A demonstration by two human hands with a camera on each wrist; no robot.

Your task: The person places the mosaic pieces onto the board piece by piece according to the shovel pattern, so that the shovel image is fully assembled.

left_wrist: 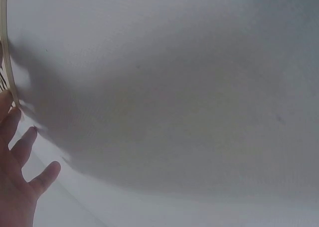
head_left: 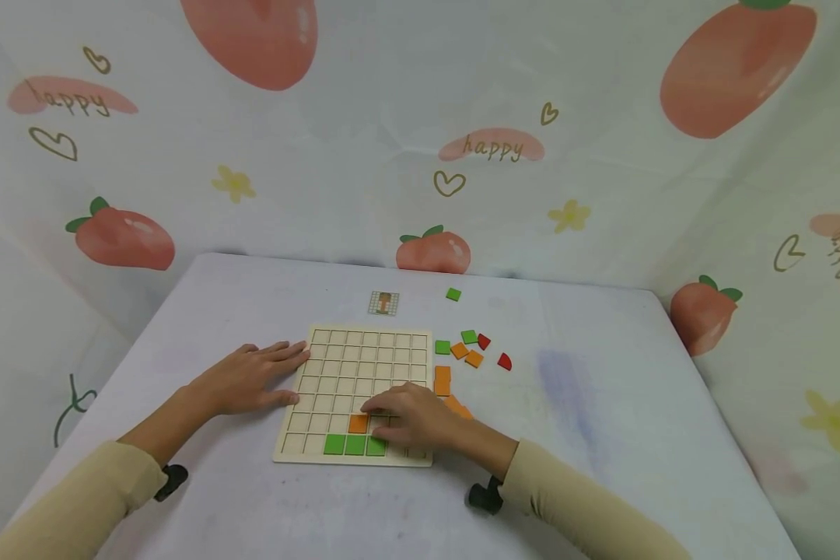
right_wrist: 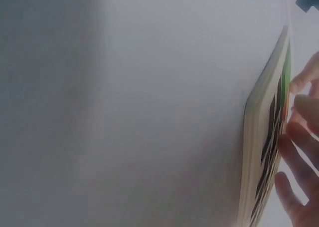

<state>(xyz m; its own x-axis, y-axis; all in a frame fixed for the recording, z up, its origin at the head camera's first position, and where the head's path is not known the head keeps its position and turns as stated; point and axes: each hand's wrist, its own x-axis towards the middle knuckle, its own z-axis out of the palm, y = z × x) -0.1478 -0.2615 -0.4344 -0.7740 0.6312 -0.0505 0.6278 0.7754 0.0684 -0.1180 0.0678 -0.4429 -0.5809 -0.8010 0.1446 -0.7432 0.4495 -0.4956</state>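
A pale wooden grid board [head_left: 350, 362] lies on the table. Three green square tiles [head_left: 355, 444] fill neighbouring cells in its front row, and one orange square tile [head_left: 358, 424] sits in the row behind. My left hand [head_left: 252, 379] lies with spread fingers against the board's left edge; the left wrist view has the same hand [left_wrist: 20, 172] at its lower left. Over the front right of the board is my right hand [head_left: 416, 418], its fingertips at the orange tile and the rightmost green tile. In the right wrist view, that hand's fingers [right_wrist: 294, 159] touch the board; no pinched tile shows.
Right of the board lie loose green tiles [head_left: 442, 348], orange tiles [head_left: 474, 358] and red quarter-round pieces [head_left: 505, 362]. More orange pieces [head_left: 442, 381] sit close to its right edge. Behind it are a small picture card [head_left: 383, 302] and a lone green tile [head_left: 453, 295].
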